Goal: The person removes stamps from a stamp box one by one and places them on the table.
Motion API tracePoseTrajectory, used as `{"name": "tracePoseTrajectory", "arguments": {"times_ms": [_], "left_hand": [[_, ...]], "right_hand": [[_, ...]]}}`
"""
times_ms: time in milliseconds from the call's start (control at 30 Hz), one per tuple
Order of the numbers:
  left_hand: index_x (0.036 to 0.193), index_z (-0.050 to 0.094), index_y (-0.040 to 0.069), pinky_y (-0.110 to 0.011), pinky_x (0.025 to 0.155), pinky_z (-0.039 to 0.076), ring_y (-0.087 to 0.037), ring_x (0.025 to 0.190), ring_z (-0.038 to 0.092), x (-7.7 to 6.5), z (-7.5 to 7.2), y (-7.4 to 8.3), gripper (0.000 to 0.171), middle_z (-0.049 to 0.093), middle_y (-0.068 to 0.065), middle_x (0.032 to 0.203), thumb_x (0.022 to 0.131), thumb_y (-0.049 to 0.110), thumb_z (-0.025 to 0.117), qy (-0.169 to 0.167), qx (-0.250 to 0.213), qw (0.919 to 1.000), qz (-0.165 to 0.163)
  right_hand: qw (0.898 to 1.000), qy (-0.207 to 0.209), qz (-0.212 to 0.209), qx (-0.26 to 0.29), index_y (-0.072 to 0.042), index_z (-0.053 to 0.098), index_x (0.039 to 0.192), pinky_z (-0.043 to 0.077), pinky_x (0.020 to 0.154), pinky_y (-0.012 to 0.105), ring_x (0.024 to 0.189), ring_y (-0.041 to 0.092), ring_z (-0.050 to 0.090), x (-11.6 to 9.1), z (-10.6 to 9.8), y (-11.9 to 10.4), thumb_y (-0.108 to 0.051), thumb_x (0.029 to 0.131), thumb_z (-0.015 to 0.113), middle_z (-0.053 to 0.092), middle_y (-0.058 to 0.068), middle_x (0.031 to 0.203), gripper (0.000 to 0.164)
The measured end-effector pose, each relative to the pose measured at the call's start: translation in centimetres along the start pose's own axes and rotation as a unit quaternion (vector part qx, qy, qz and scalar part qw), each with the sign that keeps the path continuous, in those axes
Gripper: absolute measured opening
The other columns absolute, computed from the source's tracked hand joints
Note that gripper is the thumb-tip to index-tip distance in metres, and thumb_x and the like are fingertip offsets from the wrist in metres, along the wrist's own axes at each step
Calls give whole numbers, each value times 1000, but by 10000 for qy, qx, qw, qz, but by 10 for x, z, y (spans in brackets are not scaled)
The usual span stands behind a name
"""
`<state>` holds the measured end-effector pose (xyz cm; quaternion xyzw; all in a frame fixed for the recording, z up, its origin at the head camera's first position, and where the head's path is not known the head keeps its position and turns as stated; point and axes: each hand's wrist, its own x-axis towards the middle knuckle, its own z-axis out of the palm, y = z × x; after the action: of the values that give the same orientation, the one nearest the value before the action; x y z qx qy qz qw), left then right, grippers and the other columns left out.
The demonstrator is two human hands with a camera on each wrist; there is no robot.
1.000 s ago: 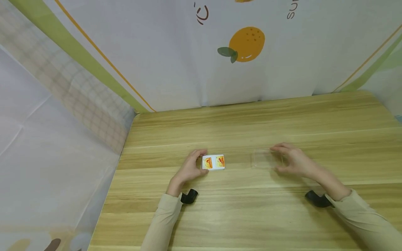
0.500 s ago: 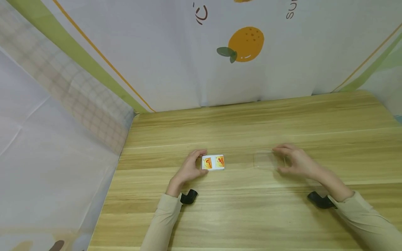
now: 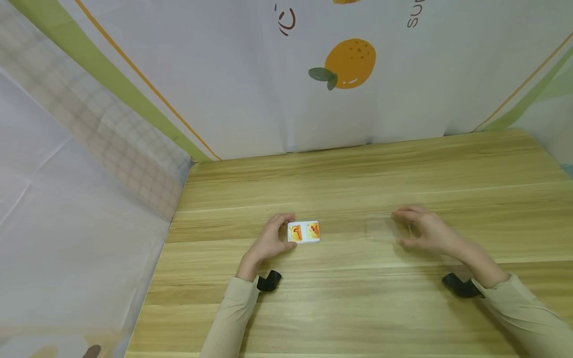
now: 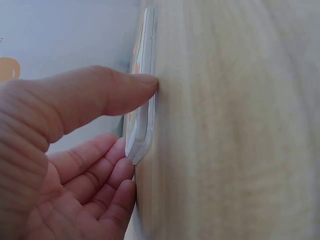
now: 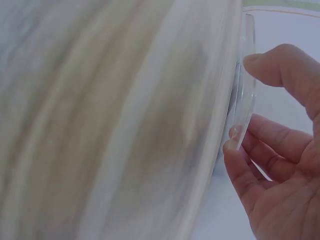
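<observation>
A small stack of cards (image 3: 304, 231) with orange and yellow pictures lies flat on the wooden table, seated in a shallow clear plastic base (image 4: 148, 120). My left hand (image 3: 270, 238) holds its left end, thumb on the near edge and fingers at the far edge. To the right, my right hand (image 3: 423, 229) grips a clear plastic lid (image 3: 380, 227) by its right end. In the right wrist view the lid (image 5: 246, 90) is pinched between thumb and fingers and appears slightly above the table.
The wooden table (image 3: 340, 308) ends at a pale curtain (image 3: 250, 89) printed with fruit behind, and another sheet hangs at the left. Black wrist pieces (image 3: 269, 281) stick out under both cuffs.
My right hand has drifted a little to the right with the clear lid, farther from the cards. My left hand and the card stack have stayed put.
</observation>
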<state>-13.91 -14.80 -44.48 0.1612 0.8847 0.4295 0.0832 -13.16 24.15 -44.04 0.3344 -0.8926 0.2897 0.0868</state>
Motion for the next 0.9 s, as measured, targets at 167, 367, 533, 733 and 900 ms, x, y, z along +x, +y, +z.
{"name": "tracePoseTrajectory", "arguments": {"times_ms": [167, 367, 533, 733, 900], "left_hand": [[129, 49, -3, -40, 102, 39, -27, 116, 47, 0, 0, 0, 68, 54, -12, 124, 67, -8, 76, -8, 11, 10000, 11], [130, 49, -3, -40, 102, 38, -27, 117, 47, 0, 0, -1, 68, 54, -12, 124, 67, -7, 76, -10, 39, 10000, -21], [129, 50, -3, -41, 102, 38, -27, 116, 47, 0, 0, 0, 68, 55, -11, 123, 67, -8, 76, 0, 14, 10000, -19], [130, 49, -3, -40, 102, 39, -27, 116, 47, 0, 0, -1, 68, 55, -11, 123, 67, -8, 76, -2, 10, 10000, -7], [130, 49, -3, -40, 102, 38, -27, 116, 47, 0, -1, 0, 69, 54, -11, 124, 67, -8, 76, -12, 31, 10000, -24]], "right_hand": [[10000, 19, -11, -72, 8, 61, 112, 49, 80, 46, 100, 37, 56, -3, -1, 3, -4, 57, 84, 60, 21, 110, 61], [9999, 11, -19, -139, 9, 60, 112, 47, 85, 25, 99, 35, 56, -6, -1, 7, -2, 57, 82, 60, 21, 110, 61], [9999, 52, -85, -80, 8, 60, 112, 43, 87, 17, 99, 36, 56, -8, -2, 10, -2, 56, 82, 60, 21, 110, 61], [10000, 24, -37, -49, 7, 60, 113, 48, 83, 28, 98, 34, 56, -9, -2, 12, -2, 57, 82, 60, 20, 110, 61], [9999, 4, -27, -120, 7, 60, 113, 50, 80, 34, 99, 34, 57, -10, -2, 13, -1, 57, 81, 61, 19, 110, 61]]}}
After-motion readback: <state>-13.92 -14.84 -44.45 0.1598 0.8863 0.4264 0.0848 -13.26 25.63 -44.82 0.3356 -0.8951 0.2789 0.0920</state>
